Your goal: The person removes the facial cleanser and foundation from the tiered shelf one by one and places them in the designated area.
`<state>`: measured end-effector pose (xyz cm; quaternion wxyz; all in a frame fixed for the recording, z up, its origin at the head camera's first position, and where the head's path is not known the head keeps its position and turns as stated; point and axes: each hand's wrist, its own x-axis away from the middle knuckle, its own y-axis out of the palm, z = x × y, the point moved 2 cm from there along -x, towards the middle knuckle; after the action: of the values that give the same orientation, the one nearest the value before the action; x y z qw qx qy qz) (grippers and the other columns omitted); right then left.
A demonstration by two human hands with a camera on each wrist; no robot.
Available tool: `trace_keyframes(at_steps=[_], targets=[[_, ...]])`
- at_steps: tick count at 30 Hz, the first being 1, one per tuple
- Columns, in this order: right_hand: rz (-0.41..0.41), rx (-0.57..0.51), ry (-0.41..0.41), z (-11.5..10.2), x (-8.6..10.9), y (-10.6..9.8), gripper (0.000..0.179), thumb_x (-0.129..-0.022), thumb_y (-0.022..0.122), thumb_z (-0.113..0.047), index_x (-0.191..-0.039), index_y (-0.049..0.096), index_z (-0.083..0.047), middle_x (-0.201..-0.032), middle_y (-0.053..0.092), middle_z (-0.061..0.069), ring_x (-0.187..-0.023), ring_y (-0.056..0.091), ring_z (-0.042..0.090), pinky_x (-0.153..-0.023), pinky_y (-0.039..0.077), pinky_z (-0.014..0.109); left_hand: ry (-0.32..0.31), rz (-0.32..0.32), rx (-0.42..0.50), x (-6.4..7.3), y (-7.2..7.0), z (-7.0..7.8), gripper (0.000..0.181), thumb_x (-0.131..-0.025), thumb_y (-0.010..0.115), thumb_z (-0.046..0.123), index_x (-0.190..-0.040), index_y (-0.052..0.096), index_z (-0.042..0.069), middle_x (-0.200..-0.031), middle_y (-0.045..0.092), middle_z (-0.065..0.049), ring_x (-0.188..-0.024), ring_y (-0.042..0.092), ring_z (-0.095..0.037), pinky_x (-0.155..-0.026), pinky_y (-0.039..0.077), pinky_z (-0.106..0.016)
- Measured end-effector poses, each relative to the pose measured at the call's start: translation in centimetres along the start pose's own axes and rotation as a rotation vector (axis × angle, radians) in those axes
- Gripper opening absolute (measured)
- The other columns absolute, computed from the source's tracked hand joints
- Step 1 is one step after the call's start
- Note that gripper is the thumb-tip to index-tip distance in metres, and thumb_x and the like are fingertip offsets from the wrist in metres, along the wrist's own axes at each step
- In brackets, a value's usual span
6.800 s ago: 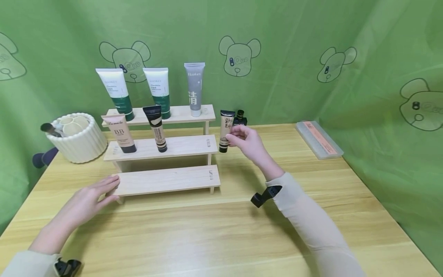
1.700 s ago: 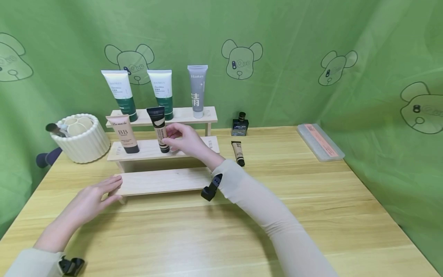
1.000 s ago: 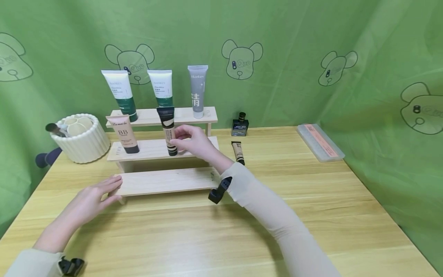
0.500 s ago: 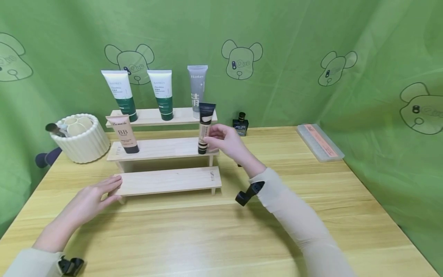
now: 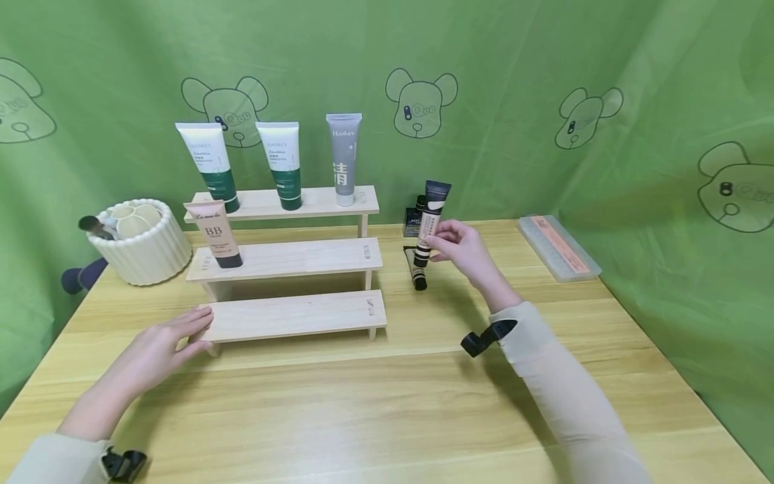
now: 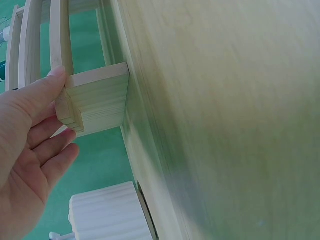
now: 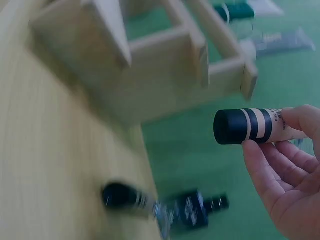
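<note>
My right hand (image 5: 464, 249) pinches a beige squeeze tube (image 5: 431, 225) with black cap and black crimped end, held cap down in the air right of the wooden display shelf (image 5: 296, 316). Its black cap and striped band show in the right wrist view (image 7: 255, 125). Behind and below it, a smaller beige tube (image 5: 419, 279) lies on the table. My left hand (image 5: 158, 346) grips the left end of the lowest step; in the left wrist view the thumb and fingers (image 6: 60, 160) are around the board's end. A pink BB cream tube (image 5: 216, 232) stands alone on the middle step.
Two white-and-green tubes (image 5: 281, 158) and a grey tube (image 5: 345, 154) stand on the top step. A dark perfume bottle (image 5: 411, 220) is partly hidden behind the held tube. A white ribbed pot (image 5: 145, 252) with brushes stands left; a translucent case (image 5: 559, 247) lies right.
The smaller tube, earlier held, now lies on the table. My right hand has lifted the larger beige tube off the middle step and carried it right. My left hand has stayed put.
</note>
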<state>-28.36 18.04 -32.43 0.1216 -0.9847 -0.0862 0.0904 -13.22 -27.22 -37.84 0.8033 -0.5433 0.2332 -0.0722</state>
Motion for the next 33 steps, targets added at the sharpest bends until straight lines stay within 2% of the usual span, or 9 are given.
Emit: trace_keyframes(at_steps=[6, 10, 14, 18, 23, 28, 33], targets=[[0.037, 0.087, 0.069, 2.5, -0.1, -2.2, 0.037, -0.089, 0.061, -0.009, -0.114, 0.047, 0.014, -0.105, 0.058, 0.025, -0.079, 0.06, 0.012, -0.074, 0.056, 0.037, 0.011, 0.01, -0.001, 0.0, 0.0, 0.0, 0.044, -0.08, 0.071, 0.016, -0.118, 0.059, -0.004, -0.125, 0.053, -0.021, -0.111, 0.049, -0.043, -0.088, 0.04, -0.058], [0.039, 0.112, 0.108, 3.9, -0.1, -3.2, 0.037, -0.089, 0.06, -0.009, -0.115, 0.047, 0.015, -0.107, 0.056, 0.029, -0.08, 0.061, 0.016, -0.079, 0.053, 0.046, 0.014, 0.012, -0.004, 0.0, 0.1, -0.1, 0.044, -0.08, 0.071, 0.016, -0.117, 0.059, -0.004, -0.125, 0.053, -0.02, -0.111, 0.049, -0.043, -0.088, 0.04, -0.058], [0.043, 0.164, 0.175, 5.3, -0.3, -4.0, 0.039, -0.089, 0.06, -0.012, -0.117, 0.047, 0.013, -0.105, 0.056, 0.027, -0.08, 0.06, 0.02, -0.082, 0.051, 0.048, 0.014, 0.013, -0.004, -0.1, 0.1, 0.0, 0.044, -0.079, 0.071, 0.015, -0.117, 0.059, -0.004, -0.124, 0.053, -0.021, -0.111, 0.049, -0.043, -0.088, 0.04, -0.058], [0.052, 0.223, 0.24, 6.7, -0.6, -4.6, 0.039, -0.089, 0.061, -0.016, -0.115, 0.049, 0.011, -0.102, 0.056, 0.021, -0.077, 0.058, 0.019, -0.079, 0.053, 0.044, 0.012, 0.008, -0.003, -0.1, 0.1, 0.1, 0.045, -0.08, 0.071, 0.015, -0.118, 0.059, -0.004, -0.125, 0.053, -0.021, -0.111, 0.049, -0.043, -0.089, 0.04, -0.058], [0.038, 0.224, 0.316, 8.1, -1.0, -5.1, 0.043, -0.089, 0.061, -0.017, -0.119, 0.048, 0.011, -0.105, 0.054, 0.023, -0.077, 0.059, 0.019, -0.075, 0.055, 0.038, 0.006, -0.002, -0.003, -0.2, 0.2, 0.1, 0.045, -0.08, 0.07, 0.016, -0.118, 0.058, -0.004, -0.125, 0.052, -0.021, -0.112, 0.049, -0.043, -0.09, 0.039, -0.058], [0.027, 0.248, 0.369, 9.2, -1.5, -5.4, 0.042, -0.089, 0.061, -0.018, -0.118, 0.049, 0.01, -0.104, 0.055, 0.021, -0.074, 0.059, 0.017, -0.068, 0.056, 0.03, 0.0, -0.011, -0.002, -0.1, 0.1, 0.0, 0.045, -0.08, 0.07, 0.016, -0.119, 0.058, -0.004, -0.126, 0.052, -0.021, -0.112, 0.049, -0.042, -0.09, 0.039, -0.058], [0.02, 0.279, 0.411, 9.8, -2.0, -5.6, 0.041, -0.088, 0.062, -0.021, -0.113, 0.052, 0.01, -0.096, 0.058, 0.016, -0.068, 0.058, 0.013, -0.061, 0.056, 0.027, -0.001, -0.003, -0.001, 0.0, 0.0, 0.1, 0.044, -0.081, 0.07, 0.016, -0.118, 0.059, -0.004, -0.126, 0.052, -0.021, -0.112, 0.048, -0.042, -0.09, 0.039, -0.058]])
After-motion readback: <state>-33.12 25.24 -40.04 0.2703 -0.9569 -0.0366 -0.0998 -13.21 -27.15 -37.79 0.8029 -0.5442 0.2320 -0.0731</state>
